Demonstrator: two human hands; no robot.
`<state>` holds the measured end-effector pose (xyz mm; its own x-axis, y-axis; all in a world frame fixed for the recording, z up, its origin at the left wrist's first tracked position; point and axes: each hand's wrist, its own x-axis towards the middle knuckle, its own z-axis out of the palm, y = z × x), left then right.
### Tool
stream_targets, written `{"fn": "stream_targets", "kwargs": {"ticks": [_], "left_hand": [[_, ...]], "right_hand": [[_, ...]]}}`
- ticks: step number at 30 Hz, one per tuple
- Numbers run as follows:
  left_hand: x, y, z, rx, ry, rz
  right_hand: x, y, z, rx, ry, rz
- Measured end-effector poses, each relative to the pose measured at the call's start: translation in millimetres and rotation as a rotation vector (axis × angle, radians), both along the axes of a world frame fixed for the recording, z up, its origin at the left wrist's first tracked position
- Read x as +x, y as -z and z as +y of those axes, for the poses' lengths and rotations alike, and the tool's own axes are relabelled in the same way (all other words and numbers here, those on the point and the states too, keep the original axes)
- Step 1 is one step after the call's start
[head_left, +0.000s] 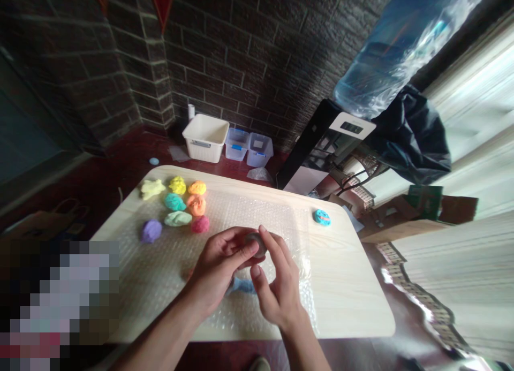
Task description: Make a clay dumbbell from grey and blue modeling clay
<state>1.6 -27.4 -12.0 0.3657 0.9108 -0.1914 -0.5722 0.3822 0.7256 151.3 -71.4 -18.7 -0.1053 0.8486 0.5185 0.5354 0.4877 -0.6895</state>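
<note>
A small rounded grey lump [260, 245], which looks like modelling clay, is pinched between the thumb and fingers of my left hand [217, 261] above the table. My right hand [278, 288] is just to its right, thumb and index finger spread apart, with the index fingertip at the lump's upper edge. Beneath my hands lies a blue clay piece [244, 285], partly covered by them. Bubble wrap [257, 210] is spread under it. An orange-brown bit [188, 274] shows beside my left wrist, mostly hidden.
Several clay lumps, including purple [151, 231], red [200, 224] and teal [175, 202], lie at the table's [349, 285] left. A blue patterned disc [322, 217] sits at the right. Beyond stand a white basket [205, 138], clear bins and a water dispenser [317, 151].
</note>
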Motion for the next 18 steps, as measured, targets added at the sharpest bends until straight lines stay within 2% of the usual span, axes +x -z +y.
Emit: {"fn": "stream_targets", "kwargs": {"ticks": [5, 12, 18], "left_hand": [[-1.5, 0.4, -1.5, 0.015, 0.034, -0.022], [-3.8, 3.3, -1.3, 0.011, 0.11, 0.039], [-0.3, 4.1, -0.4, 0.074, 0.083, 0.092]], "right_hand": [[-1.5, 1.8, -0.4, -0.003, -0.023, 0.023], [-0.2, -12.9, 1.7, -0.037, -0.056, 0.054], [11.4, -9.9, -0.7, 0.06, 0.018, -0.19]]}}
